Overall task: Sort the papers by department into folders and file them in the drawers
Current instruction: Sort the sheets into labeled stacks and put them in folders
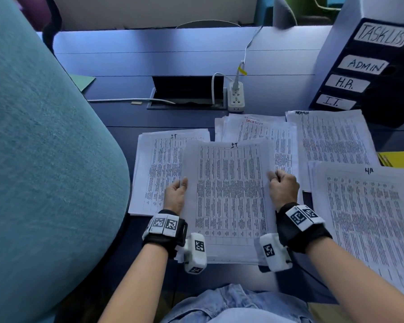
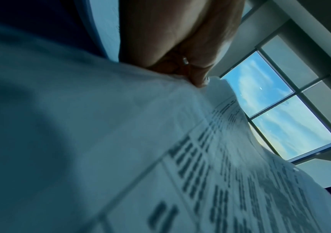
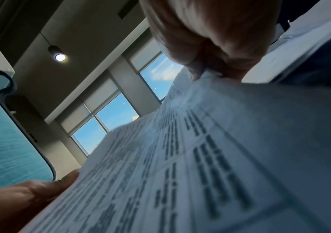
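A stack of printed sheets headed "IT" (image 1: 229, 197) is held above the desk between both hands. My left hand (image 1: 176, 194) grips its left edge, thumb on top. My right hand (image 1: 283, 185) pinches its right edge with curled fingers. The left wrist view has that hand (image 2: 182, 47) on the paper (image 2: 120, 141); the right wrist view shows the right hand (image 3: 210, 47) pinching the sheets (image 3: 200, 157). On the desk lie an IT pile (image 1: 154, 169), a "TASKLIST" pile (image 1: 261, 131), an admin pile (image 1: 331, 138) and an HR pile (image 1: 369, 220).
A dark drawer unit (image 1: 369, 66) labelled TASKLIST, ADMIN, H.R., I.T. stands at the back right. Yellow folders (image 1: 399, 159) lie at the right edge, a green folder (image 1: 84, 81) at the left. A power strip (image 1: 236, 96) with cables sits mid-desk. A teal chair back (image 1: 44, 159) fills the left.
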Demonstrator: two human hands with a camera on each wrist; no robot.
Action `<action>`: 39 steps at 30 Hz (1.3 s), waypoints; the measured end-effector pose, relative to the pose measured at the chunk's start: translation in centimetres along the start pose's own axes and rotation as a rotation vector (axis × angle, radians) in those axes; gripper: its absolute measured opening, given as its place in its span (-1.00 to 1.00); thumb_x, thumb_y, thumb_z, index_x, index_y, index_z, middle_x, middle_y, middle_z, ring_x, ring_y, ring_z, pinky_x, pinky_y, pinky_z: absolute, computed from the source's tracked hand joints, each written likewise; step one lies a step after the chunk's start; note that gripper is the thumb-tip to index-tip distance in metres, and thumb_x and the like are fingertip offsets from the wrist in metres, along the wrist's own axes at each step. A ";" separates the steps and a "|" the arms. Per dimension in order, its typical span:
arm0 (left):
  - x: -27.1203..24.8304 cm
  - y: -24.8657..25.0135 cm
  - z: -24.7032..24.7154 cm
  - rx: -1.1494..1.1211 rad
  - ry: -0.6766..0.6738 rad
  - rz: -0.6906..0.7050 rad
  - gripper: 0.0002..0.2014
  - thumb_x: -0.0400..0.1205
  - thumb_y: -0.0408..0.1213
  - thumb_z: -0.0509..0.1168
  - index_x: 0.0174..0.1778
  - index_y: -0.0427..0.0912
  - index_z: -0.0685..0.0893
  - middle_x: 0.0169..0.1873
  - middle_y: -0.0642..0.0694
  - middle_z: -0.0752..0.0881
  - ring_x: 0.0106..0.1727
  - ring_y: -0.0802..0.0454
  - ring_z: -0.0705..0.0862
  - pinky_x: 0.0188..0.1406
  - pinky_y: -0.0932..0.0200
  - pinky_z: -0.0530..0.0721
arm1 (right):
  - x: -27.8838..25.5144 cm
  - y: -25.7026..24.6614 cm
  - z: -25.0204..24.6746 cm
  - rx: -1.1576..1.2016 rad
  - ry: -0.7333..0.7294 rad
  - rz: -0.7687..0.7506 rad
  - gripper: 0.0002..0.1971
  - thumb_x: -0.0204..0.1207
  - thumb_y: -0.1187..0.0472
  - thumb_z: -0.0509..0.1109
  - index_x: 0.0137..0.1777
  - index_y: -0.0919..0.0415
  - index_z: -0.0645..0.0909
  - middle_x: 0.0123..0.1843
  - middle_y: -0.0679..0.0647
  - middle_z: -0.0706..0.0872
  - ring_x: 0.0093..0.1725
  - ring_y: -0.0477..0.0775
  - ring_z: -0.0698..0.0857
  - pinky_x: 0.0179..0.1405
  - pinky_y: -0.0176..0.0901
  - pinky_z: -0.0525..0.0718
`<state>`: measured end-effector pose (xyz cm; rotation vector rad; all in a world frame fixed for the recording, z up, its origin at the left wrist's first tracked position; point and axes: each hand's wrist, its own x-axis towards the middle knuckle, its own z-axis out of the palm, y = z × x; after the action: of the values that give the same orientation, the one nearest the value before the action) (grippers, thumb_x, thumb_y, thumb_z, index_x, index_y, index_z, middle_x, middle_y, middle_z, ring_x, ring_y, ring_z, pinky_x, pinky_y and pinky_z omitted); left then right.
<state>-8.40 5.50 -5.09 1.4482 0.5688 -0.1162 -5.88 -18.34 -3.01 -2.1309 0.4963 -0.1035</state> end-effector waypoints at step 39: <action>0.5 -0.7 -0.7 0.119 0.165 0.026 -0.72 0.68 -0.35 0.17 -0.37 -0.26 0.58 -0.41 -0.18 0.55 -0.31 -0.03 0.49 -0.20 0.14 0.54 | -1.4 2.1 0.0 0.471 -0.342 0.015 -0.86 0.32 0.34 0.53 -0.13 0.21 0.71 0.10 0.18 0.68 0.08 0.07 0.64 0.06 -0.13 0.64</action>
<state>-8.48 6.19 -5.97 1.5897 0.6870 -0.0094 -7.80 -18.86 -4.54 -1.6382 0.2526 0.1397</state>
